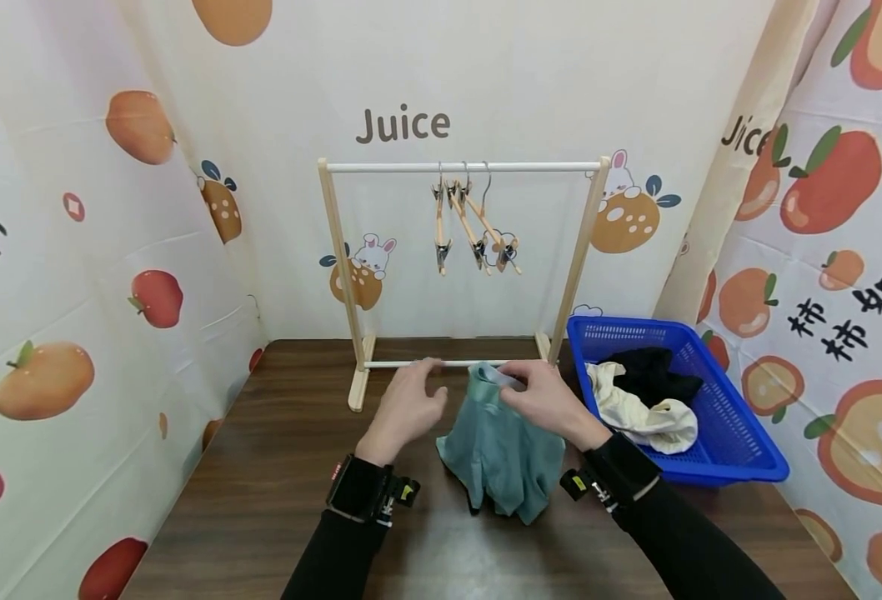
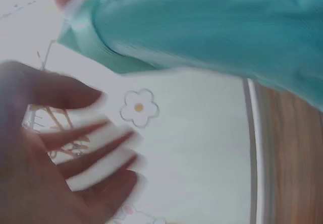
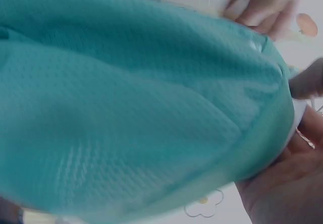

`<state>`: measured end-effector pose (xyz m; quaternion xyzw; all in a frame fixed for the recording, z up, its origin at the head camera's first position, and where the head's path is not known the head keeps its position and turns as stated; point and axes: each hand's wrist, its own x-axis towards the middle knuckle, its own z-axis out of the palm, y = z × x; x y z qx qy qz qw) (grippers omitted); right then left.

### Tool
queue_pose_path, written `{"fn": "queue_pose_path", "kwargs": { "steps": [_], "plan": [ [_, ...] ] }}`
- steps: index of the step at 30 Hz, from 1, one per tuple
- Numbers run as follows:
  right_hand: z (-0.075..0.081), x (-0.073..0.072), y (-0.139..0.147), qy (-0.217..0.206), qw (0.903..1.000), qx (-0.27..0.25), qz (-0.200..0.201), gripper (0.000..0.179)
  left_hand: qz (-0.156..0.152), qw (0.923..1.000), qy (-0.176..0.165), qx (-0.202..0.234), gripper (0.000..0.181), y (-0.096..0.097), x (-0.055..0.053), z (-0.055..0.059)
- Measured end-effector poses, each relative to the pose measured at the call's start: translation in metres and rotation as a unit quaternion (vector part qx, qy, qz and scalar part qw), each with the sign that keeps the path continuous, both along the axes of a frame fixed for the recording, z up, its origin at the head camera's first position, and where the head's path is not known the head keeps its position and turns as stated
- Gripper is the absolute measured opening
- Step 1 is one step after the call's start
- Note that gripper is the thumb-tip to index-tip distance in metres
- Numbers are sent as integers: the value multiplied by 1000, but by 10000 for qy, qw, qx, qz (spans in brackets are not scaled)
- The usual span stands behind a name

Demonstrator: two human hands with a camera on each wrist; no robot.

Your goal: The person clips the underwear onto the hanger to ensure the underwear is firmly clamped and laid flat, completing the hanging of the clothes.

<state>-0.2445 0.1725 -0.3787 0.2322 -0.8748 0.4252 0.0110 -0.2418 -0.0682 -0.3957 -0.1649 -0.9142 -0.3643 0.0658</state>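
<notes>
Teal shorts [image 1: 503, 454] hang from my right hand [image 1: 549, 398], which pinches them at the waistband between thumb and fingers. A pale lining shows inside the waistband opening, and the fabric drapes down over the table. My left hand [image 1: 409, 408] is to the left of the shorts, apart from them, with nothing in it. In the left wrist view its fingers [image 2: 101, 171] are spread and blurred, just below the shorts [image 2: 202, 27]. The right wrist view is mostly filled by the shorts [image 3: 126, 113], with the right thumb [image 3: 309, 80] at the waistband.
Behind the hands stands a wooden rack with a white top bar [image 1: 381, 168]. Several wooden clip hangers [image 1: 462, 218] hang on it. At right, a blue basket [image 1: 741, 446] holds a cream garment [image 1: 639, 412] and a black garment [image 1: 654, 375]. Printed fabric walls surround the brown table [image 1: 261, 500].
</notes>
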Motion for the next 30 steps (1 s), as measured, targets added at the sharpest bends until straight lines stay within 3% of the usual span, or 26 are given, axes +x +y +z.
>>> {"fn": "queue_pose_path", "kwargs": {
  "steps": [3, 5, 7, 14, 19, 24, 30],
  "plan": [
    [6, 0, -2, 52, 9992, 220, 335, 31, -992, 9940, 77, 446, 48, 3, -1, 5],
    [10, 1, -3, 92, 9983, 314, 491, 30, -1432, 9887, -15, 451, 49, 4, -3, 7],
    [13, 2, -4, 115, 9974, 396, 587, 28, -1654, 9856, -107, 338, 47, 4, -4, 8],
    [14, 6, -3, 536, 9938, 791, 575, 25, -1685, 9846, -51, -470, 26, -1, -10, 10],
    [12, 7, 0, 748, 9888, 1047, 762, 28, -1737, 9811, -340, -779, 18, -10, -9, 11],
    [15, 10, 9, 536, 9862, 1309, 856, 32, -1641, 9793, -394, -1119, 12, -23, -7, 13],
    [12, 9, 21, 274, 9799, 1677, 1047, 45, -1529, 9821, -305, -1056, 13, -41, -8, 15]
  ]
}}
